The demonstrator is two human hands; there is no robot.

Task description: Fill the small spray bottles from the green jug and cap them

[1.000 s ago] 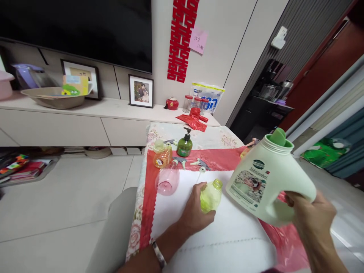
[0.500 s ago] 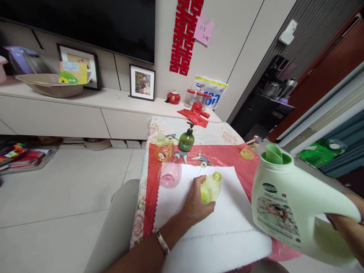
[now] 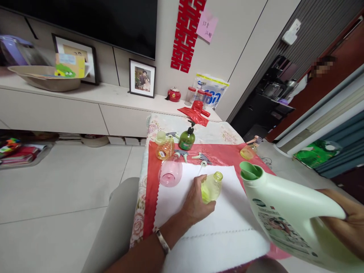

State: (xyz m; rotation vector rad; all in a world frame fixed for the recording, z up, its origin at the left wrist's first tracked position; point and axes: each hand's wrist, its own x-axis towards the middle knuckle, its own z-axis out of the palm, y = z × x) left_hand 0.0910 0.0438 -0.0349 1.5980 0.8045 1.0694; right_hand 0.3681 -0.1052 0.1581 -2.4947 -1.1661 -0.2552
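Note:
My left hand (image 3: 195, 201) is closed round a small yellow-green bottle (image 3: 211, 187), which stands uncapped on a white cloth (image 3: 182, 193) on the table. My right hand (image 3: 348, 223) grips the handle of a large pale green detergent jug (image 3: 287, 212). The jug is tilted, its open spout (image 3: 250, 170) pointing up and left, to the right of the small bottle and apart from it. A white pump tube (image 3: 201, 166) lies just behind the small bottle.
A pink bottle (image 3: 170, 174) lies on its side left of my hand. Behind stand an orange bottle (image 3: 164, 149), a dark green pump bottle (image 3: 186, 139), spray heads (image 3: 200, 157) and a yellow bottle (image 3: 248, 151). A red sheet (image 3: 224, 155) covers the table. A low cabinet (image 3: 85, 113) runs along the wall.
The jug has moved right and down, then tipped over so its spout leans left toward the small bottle. My left hand has kept its hold on the small bottle.

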